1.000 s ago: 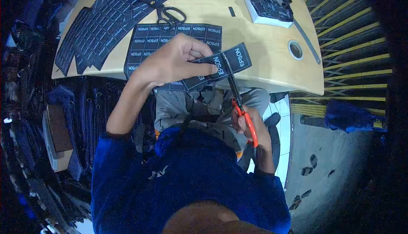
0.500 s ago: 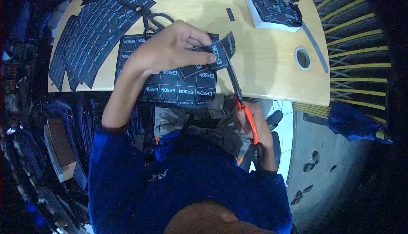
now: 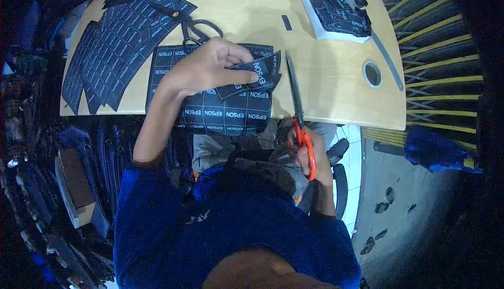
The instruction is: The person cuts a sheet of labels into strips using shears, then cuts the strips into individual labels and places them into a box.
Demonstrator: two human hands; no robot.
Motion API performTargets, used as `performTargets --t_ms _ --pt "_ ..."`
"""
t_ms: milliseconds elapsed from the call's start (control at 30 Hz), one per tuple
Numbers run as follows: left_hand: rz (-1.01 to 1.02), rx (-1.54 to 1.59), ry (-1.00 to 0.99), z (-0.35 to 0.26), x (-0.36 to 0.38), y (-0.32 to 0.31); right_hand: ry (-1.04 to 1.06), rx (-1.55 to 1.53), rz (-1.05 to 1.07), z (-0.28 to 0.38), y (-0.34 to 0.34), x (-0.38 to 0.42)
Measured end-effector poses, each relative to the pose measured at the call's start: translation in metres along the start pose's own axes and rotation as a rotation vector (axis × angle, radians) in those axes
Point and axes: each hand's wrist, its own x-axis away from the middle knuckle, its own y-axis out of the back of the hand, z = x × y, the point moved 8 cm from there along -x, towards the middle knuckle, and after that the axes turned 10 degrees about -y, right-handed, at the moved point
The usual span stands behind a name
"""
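My left hand (image 3: pixel 212 68) pinches a small black strip printed EPSON (image 3: pixel 259 74) between thumb and fingers, above a larger black EPSON sheet (image 3: pixel 210 111) that overhangs the table's near edge. Wrapped round the red handles of a pair of scissors (image 3: pixel 306 147) is my right hand (image 3: pixel 302 155), at the table edge. The blades point away from me and look closed, just right of the strip and apart from it. Black-handled scissors (image 3: pixel 195 29) lie beyond my left hand, partly over more printed sheets (image 3: pixel 113 47).
A white box (image 3: pixel 344 38) full of cut EPSON pieces stands at the back right of the wooden table (image 3: pixel 331 89). Near it are a roll of tape (image 3: pixel 373 74), a metal ruler (image 3: pixel 388 61) and a small black scrap (image 3: pixel 286 22). Yellow slats (image 3: pixel 441 79) flank the right side.
The scissors have come away from the strip, which they were cutting at its right end. My left hand has shifted slightly left and down with the strip.
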Motion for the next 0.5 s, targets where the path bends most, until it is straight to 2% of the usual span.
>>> performTargets --t_ms 67,167,233,333,500 --pt "0.034 -0.020 -0.025 -0.004 0.001 -0.002 0.035 -0.103 -0.113 -0.004 0.003 0.004" --pt "0.102 0.007 -0.088 -0.012 0.004 -0.013 0.155 -0.178 -0.148 0.018 0.002 0.005" --pt "0.141 -0.029 -0.151 -0.021 0.006 -0.021 0.155 -0.206 -0.172 0.037 0.003 0.009" --pt "0.162 -0.069 -0.163 -0.030 0.008 -0.029 0.115 -0.298 0.006 0.047 -0.010 0.009" --pt "0.127 -0.078 -0.122 -0.033 0.011 -0.024 0.022 -0.304 -0.005 0.020 -0.021 0.022"
